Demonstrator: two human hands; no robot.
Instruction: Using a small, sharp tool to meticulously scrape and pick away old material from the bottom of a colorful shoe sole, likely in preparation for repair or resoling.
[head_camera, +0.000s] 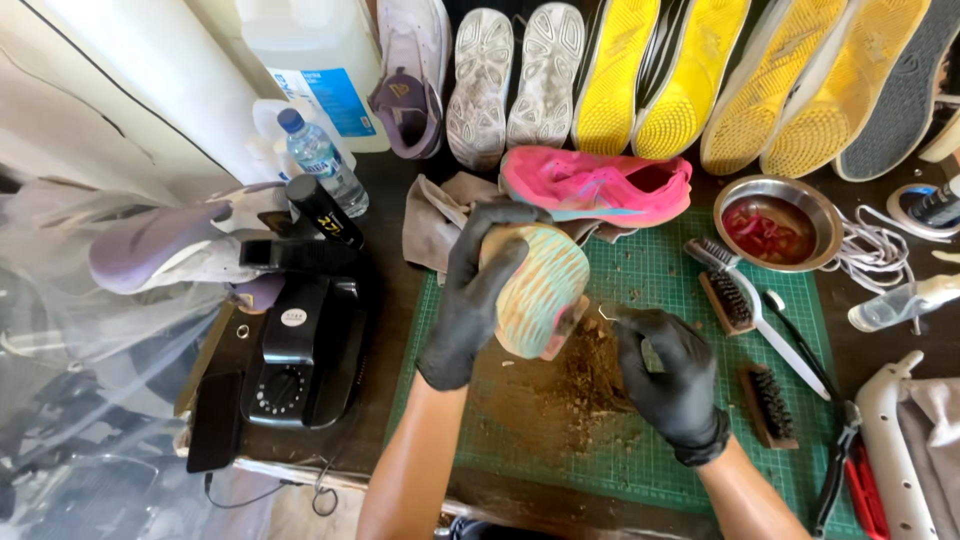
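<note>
The shoe (540, 290) sits at the centre of the frame, sole up, held above the green mat (640, 440). Its sole is ridged, pale teal with orange showing through, and a pink edge peeks out below. Brown dirt (570, 385) lies scattered on the mat under it.

Along the top edge seven soles lean in a row: two white, four yellow, one grey. A second pink shoe (600, 185) lies just above the held one. Three brushes rest at the right of the mat, beside one metal bowl (778, 222).

The left hand (475, 300), in a black glove, wraps the shoe, fingers spread over its toe end. The right hand (665, 375), also gloved, is curled closed around what may be a small pick; it is mostly hidden.
</note>
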